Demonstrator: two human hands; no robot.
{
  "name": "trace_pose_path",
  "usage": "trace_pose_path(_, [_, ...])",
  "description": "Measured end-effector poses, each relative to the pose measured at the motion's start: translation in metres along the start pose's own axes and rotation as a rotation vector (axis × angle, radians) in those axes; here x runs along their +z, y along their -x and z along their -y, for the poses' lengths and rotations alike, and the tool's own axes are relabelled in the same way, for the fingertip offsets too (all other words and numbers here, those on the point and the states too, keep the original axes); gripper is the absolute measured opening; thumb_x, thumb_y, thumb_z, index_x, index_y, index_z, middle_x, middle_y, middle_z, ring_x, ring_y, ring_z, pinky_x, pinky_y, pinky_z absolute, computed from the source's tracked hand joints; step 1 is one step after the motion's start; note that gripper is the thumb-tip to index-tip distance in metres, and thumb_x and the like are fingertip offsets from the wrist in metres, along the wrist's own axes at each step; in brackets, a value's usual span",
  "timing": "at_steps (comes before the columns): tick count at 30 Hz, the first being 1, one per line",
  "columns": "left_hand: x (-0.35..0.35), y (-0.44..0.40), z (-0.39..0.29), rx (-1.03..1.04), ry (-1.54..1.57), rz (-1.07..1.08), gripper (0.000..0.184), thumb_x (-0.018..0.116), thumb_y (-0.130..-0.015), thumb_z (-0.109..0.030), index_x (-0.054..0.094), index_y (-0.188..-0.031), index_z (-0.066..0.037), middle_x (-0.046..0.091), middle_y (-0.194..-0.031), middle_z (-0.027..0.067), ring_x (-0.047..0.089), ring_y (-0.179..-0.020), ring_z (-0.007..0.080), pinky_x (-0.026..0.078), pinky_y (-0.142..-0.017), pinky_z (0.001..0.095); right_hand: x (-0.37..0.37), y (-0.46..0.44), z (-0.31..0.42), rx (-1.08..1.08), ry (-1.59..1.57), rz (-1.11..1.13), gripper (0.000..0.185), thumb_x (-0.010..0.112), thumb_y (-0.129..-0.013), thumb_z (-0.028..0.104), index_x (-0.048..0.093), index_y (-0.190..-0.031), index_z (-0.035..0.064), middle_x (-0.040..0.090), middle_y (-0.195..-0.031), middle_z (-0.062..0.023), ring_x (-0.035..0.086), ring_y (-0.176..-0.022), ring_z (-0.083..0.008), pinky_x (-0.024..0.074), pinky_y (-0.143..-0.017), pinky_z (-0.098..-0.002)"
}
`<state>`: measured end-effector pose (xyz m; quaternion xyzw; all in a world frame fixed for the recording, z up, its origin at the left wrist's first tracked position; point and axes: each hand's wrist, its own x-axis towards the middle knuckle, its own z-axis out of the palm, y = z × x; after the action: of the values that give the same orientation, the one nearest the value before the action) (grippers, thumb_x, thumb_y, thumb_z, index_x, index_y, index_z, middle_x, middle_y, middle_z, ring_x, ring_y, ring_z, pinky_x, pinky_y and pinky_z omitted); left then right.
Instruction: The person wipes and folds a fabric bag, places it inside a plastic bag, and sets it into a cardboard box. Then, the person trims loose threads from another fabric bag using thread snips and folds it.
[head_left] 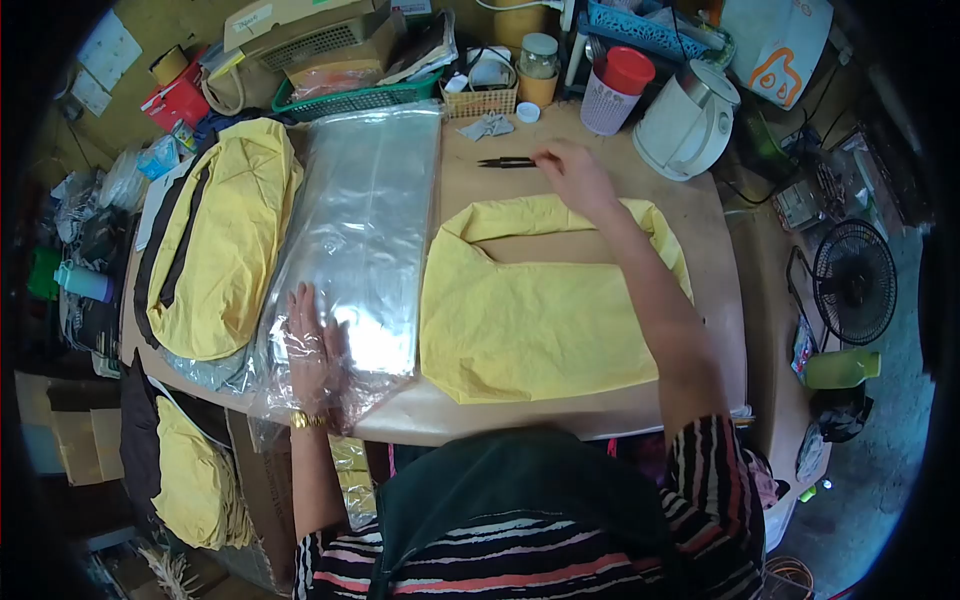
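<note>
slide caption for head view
Right hand at black thread snips, left hand at clear plastic sleeves beside yellow fabric bag.

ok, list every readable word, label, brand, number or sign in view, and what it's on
No text reads with certainty.
Cardboard box: marking, too blurred.
White bag: orange graphic, no legible word.
Wall papers: too small.
Anything else: too small or blurred.

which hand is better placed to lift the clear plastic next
Probably the left hand: it is at the clear plastic, while the right hand is farther away, at the black snips.
</note>
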<state>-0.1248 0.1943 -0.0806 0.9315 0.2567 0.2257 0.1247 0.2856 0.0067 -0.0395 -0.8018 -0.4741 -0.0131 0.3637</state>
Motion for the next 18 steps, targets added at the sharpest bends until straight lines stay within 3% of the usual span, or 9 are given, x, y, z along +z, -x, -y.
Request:
trace_pose_path(2, [-0.004,0.013,-0.001,-0.003,-0.065,0.075,0.067,0.053,-0.092,-0.018,0.022,-0.149,-0.003,0.025,-0.151,0.0250,0.021,-0.140,0.0458,0.021,-0.112,0.0545,0.025,-0.044,-0.010,0.019,0.083,-0.026,0.019,0.060,-0.085,0.008,0.066,-0.102,0.0019,0.066,-0.097,-0.0155,0.063,-0.091,-0.0342,0.0493,-0.079,-0.0402])
trace_pose_path(5, [-0.031,0.036,-0.022,0.063,-0.338,0.270,0.065,0.056,-0.088,-0.015,0.029,-0.145,0.000,0.027,-0.150,0.0266,0.019,-0.141,0.0455,0.020,-0.113,0.0554,0.076,-0.087,-0.054,-0.178,0.217,-0.068,0.015,0.060,-0.084,0.007,0.065,-0.097,0.0027,0.065,-0.106,-0.0160,0.061,-0.099,-0.0343,0.0479,-0.083,-0.0406])
trace_pose_path(7, [-0.064,0.062,-0.038,-0.033,-0.262,0.477,0.061,0.057,-0.085,-0.013,0.036,-0.140,0.002,0.024,-0.151,0.0267,0.015,-0.141,0.0457,0.018,-0.114,0.0542,0.077,-0.097,-0.048,-0.121,0.320,0.014,0.013,0.060,-0.084,0.006,0.063,-0.096,0.0031,0.065,-0.105,-0.0157,0.060,-0.101,-0.0342,0.0474,-0.083,-0.0410])
trace_pose_path(9, [-0.113,0.067,-0.067,-0.049,-0.132,0.604,0.046,0.058,-0.086,-0.014,0.049,-0.129,0.003,0.043,-0.138,0.0280,0.039,-0.131,0.0433,0.033,-0.107,0.0497,0.073,-0.106,-0.044,-0.050,0.425,0.094,0.011,0.060,-0.083,0.006,0.062,-0.094,0.0034,0.065,-0.105,-0.0154,0.058,-0.103,-0.0340,0.0470,-0.084,-0.0414])
trace_pose_path(11, [-0.172,0.034,-0.110,-0.353,0.085,0.992,0.034,0.059,-0.088,-0.014,0.058,-0.119,0.000,0.062,-0.113,0.0245,0.063,-0.104,0.0368,0.049,-0.089,0.0440,0.069,-0.108,-0.047,-0.235,0.224,-0.361,0.008,0.055,-0.083,0.001,0.060,-0.089,0.0021,0.065,-0.096,-0.0160,0.064,-0.086,-0.0278,0.0507,-0.071,-0.0383])
trace_pose_path(12, [-0.175,0.040,-0.105,-0.211,0.409,0.820,0.027,0.059,-0.090,-0.016,0.063,-0.113,-0.002,0.068,-0.093,0.0186,0.069,-0.079,0.0325,0.054,-0.071,0.0409,0.060,-0.104,-0.045,-0.234,0.229,-0.354,0.008,0.055,-0.083,0.001,0.060,-0.089,0.0021,0.065,-0.096,-0.0160,0.064,-0.086,-0.0278,0.0507,-0.071,-0.0383])
trace_pose_path(14, [-0.147,0.018,-0.115,0.010,0.751,0.778,0.025,0.058,-0.091,-0.016,0.063,-0.113,-0.004,0.067,-0.095,0.0174,0.068,-0.082,0.0330,0.053,-0.072,0.0394,0.028,-0.089,-0.035,0.105,-0.582,-0.181,0.005,0.057,-0.088,0.006,0.056,-0.085,0.0026,0.063,-0.083,-0.0095,0.061,-0.068,-0.0165,0.0474,-0.058,-0.0285])
trace_pose_path(17, [-0.063,-0.026,-0.189,0.242,0.818,0.692,0.019,0.054,-0.093,-0.012,0.062,-0.108,-0.002,0.065,-0.096,0.0159,0.064,-0.089,0.0328,0.051,-0.078,0.0396,-0.034,-0.039,-0.011,0.325,-1.050,0.024,0.010,0.058,-0.092,0.009,0.052,-0.085,0.0041,0.058,-0.080,-0.0024,0.051,-0.061,-0.0063,0.0399,-0.055,-0.0208])
trace_pose_path(18, [-0.029,-0.033,-0.210,0.317,0.796,0.681,0.020,0.054,-0.093,-0.012,0.060,-0.109,-0.002,0.062,-0.106,0.0164,0.062,-0.094,0.0331,0.049,-0.083,0.0389,-0.051,-0.021,-0.007,0.327,-1.045,0.017,0.010,0.058,-0.092,0.009,0.052,-0.085,0.0041,0.058,-0.080,-0.0024,0.051,-0.061,-0.0063,0.0399,-0.055,-0.0208])
